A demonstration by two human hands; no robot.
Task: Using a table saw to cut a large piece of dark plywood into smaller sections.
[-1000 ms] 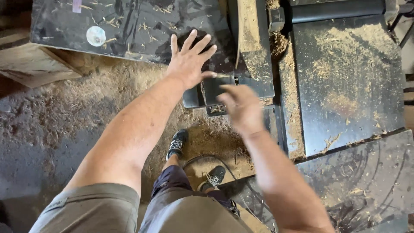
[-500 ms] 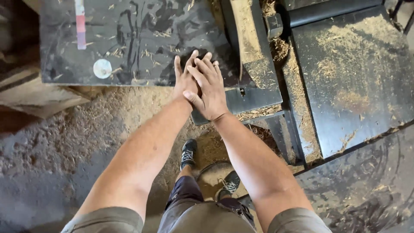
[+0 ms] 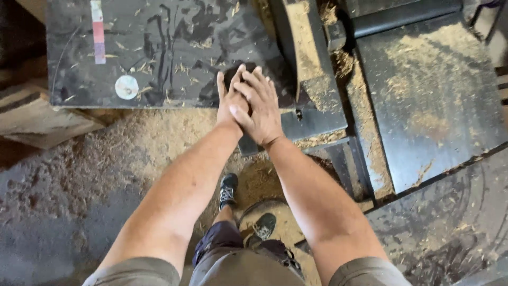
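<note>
At the far left, beside the black table (image 3: 159,53), a pale wooden block (image 3: 47,119) lies on the floor, its end tucked just under the table's left edge. The table fills the upper left of the view. It is dark, scuffed and strewn with wood slivers, with a narrow coloured strip (image 3: 98,32) near its left end and a round pale sticker (image 3: 126,87) close to its front edge. Below that edge, sawdust (image 3: 143,137) lies thick over the floor.

At the table's front right corner the left hand (image 3: 226,103) lies flat on the surface with its fingers stretched out. The right hand (image 3: 260,108) is laid across its back, fingers also straight. Neither grip is closed on anything. Both are spread and pressing down together, and no tool or workpiece is in them or under them as far as can be seen. A dark patch shows just past the fingertips, but I cannot tell what it is.

Below the hands, two dark shoes (image 3: 228,189) stand in the sawdust. Just right of the table a dust-coated rail (image 3: 309,58) runs away from the viewer. Beyond it lies a wide dark steel plate (image 3: 428,95), powdered with sawdust and carrying no board.
</note>
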